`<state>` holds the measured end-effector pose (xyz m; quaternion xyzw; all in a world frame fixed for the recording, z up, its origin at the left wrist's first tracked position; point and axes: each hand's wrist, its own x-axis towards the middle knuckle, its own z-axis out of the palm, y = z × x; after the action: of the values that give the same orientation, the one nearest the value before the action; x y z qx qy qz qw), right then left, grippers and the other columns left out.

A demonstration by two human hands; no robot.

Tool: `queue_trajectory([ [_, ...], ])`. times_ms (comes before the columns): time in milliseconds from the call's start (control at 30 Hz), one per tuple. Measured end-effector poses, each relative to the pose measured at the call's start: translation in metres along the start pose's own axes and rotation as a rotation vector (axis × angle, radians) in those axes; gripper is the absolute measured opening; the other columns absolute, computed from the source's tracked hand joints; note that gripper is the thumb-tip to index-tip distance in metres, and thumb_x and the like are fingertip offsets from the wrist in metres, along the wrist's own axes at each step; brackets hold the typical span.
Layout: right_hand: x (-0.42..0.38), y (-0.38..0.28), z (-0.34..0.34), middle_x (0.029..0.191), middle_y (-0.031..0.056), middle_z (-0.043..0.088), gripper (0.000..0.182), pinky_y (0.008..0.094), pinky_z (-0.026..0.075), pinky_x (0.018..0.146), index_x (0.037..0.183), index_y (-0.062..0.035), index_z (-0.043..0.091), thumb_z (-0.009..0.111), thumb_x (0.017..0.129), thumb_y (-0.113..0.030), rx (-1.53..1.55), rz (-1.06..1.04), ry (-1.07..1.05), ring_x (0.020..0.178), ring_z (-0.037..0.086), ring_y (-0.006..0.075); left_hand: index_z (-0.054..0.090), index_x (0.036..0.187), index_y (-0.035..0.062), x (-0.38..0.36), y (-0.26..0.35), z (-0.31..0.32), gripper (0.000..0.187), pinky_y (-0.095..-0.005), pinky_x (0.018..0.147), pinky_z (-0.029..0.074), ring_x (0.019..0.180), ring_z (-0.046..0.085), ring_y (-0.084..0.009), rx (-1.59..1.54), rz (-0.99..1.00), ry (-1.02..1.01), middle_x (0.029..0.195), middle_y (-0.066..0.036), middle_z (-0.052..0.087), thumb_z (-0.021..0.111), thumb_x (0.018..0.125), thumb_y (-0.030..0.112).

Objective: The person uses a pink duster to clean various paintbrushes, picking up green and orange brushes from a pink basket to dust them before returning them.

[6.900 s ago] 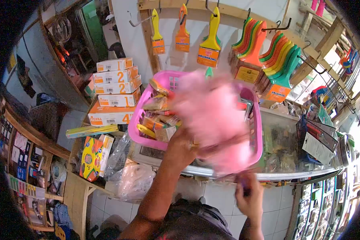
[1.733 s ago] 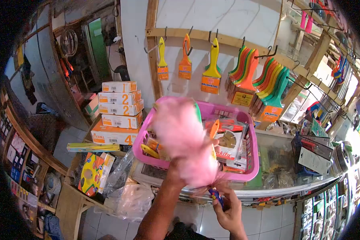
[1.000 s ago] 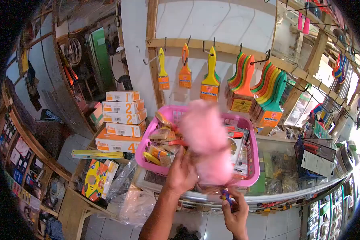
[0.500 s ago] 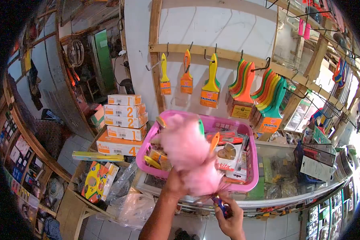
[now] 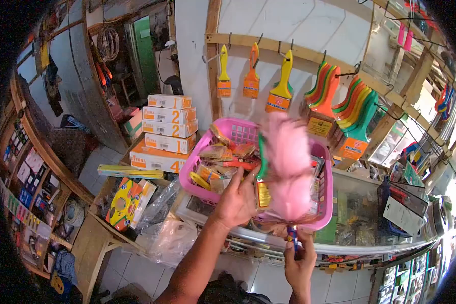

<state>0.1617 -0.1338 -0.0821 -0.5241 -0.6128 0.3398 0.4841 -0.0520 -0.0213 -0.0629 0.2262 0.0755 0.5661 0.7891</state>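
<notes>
A fluffy pink feather duster [image 5: 289, 167] stands nearly upright over the basket, smeared by motion. My right hand [image 5: 300, 256] is closed around its dark blue handle, below the feathers. At the basket's front left, my left hand [image 5: 238, 200] has its fingers apart and pointing upward. Right beside its thumb is a green-handled paintbrush [image 5: 262, 190] with a yellow label. The pink plastic basket [image 5: 197, 190] holds packaged items and a yellow-handled brush [image 5: 200, 181]. Part of its contents is hidden behind the duster.
Paintbrushes [image 5: 354, 119] hang from hooks on a wooden rail behind the basket. Stacked orange-and-white boxes [image 5: 169, 129] stand at its left, with a clear plastic bag [image 5: 169, 233] in front. The basket rests on a glass counter [image 5: 349, 197]; a dark rack [image 5: 400, 207] stands farther right.
The duster has swung right and more upright with my right hand. My left hand has come away from the feathers to the green-handled brush. The camera view has shifted, moving the scene up and right.
</notes>
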Motion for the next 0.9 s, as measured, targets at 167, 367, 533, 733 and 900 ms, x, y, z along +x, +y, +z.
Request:
queue_trajectory([
  [167,-0.004,0.006,-0.001,0.098,0.0103,0.067,0.033,0.0231,0.048,0.065,0.124,0.0037,0.057,0.063,0.094,-0.006,0.014,-0.147,-0.06,0.077,0.058,0.0079,0.035,0.149,0.0102,-0.004,-0.003,-0.011,0.063,-0.0454,0.11,0.039,0.124,0.055,-0.0257,0.248,0.152,-0.159,0.139,-0.009,0.055,0.036,0.103,0.053],
  [367,-0.005,0.016,-0.004,0.099,0.0203,0.068,0.032,0.0326,0.053,0.077,0.121,0.0039,0.058,0.064,0.091,-0.007,-0.013,-0.087,-0.007,0.086,0.068,0.024,0.034,0.151,0.0142,-0.004,0.002,0.025,0.065,-0.0496,0.107,0.039,0.128,0.051,-0.0275,0.382,0.096,0.113,0.144,-0.01,0.051,0.034,0.102,0.057],
  [533,-0.009,0.017,-0.003,0.104,0.0133,0.067,0.034,0.0276,0.052,0.074,0.126,0.0044,0.055,0.061,0.093,-0.005,0.055,-0.159,0.066,0.086,0.063,0.0131,0.037,0.148,0.0103,0.001,-0.001,0.03,0.064,-0.0474,0.108,0.039,0.128,0.051,-0.027,0.366,0.148,-0.094,0.142,-0.01,0.052,0.03,0.103,0.055],
  [733,-0.011,0.006,0.0,0.101,0.0115,0.068,0.034,0.025,0.049,0.063,0.126,0.0027,0.056,0.061,0.093,-0.005,-0.009,-0.125,-0.024,0.075,0.059,0.009,0.038,0.148,0.0091,0.002,0.002,0.014,0.063,-0.0501,0.106,0.042,0.126,0.053,-0.0308,0.129,0.022,0.164,0.144,-0.012,0.051,0.035,0.103,0.052],
  [900,-0.013,-0.002,0.001,0.098,0.0097,0.067,0.033,0.0216,0.046,0.06,0.125,0.0017,0.057,0.063,0.094,-0.007,0.047,-0.053,0.045,0.072,0.057,0.0076,0.042,0.146,0.0088,-0.001,0.001,0.023,0.062,-0.0434,0.105,0.045,0.123,0.057,-0.0276,0.166,0.068,0.058,0.138,-0.012,0.057,0.031,0.104,0.053],
])
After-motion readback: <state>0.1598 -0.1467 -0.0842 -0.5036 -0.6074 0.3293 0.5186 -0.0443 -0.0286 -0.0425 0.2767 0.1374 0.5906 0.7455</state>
